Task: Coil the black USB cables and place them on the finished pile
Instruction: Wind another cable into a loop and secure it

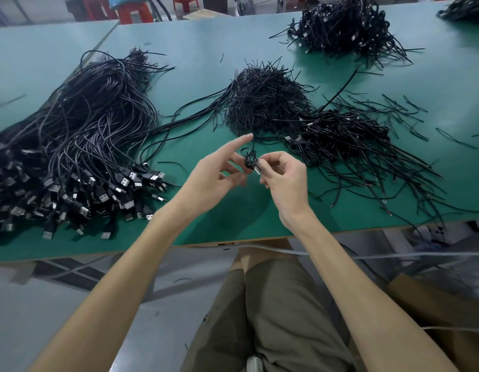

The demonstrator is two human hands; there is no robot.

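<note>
- Right hand (284, 183): the grip is clenched on the coil (249, 160). Thumb and fingertips pinch it at its nearer end, where a metal plug shows.
- Left hand (216, 178): just left of the coil. The grip is released, with the fingers spread and the index finger (241, 142) straight, pointing up past the coil. It cannot be told whether the lower fingers touch the coil.
- Coil: a small, tight bundle of black cable held above the worktop (233, 224) between the two hands. Its long axis stands roughly upright. A loose end runs away from it on the far side, and where that end finishes cannot be made out.
- Finished pile (345, 138): coiled cables lying on the worktop to the right of the coil and somewhat beyond it, near but not touching.
- Judgement: the winding looks near complete. Placement calls for a short carry rightward and away, and the right hand is both the nearer hand and the one holding the coil. The risk is that the loose end springs the coil open on release.
- Uncoiled cables (71, 146): a large sheaf well left of the coil, with the plugs toward the near edge.
- Heap of short strands (265, 103): directly beyond the coil.
- Far heap (343, 25): well beyond the coil, to the right.
</note>
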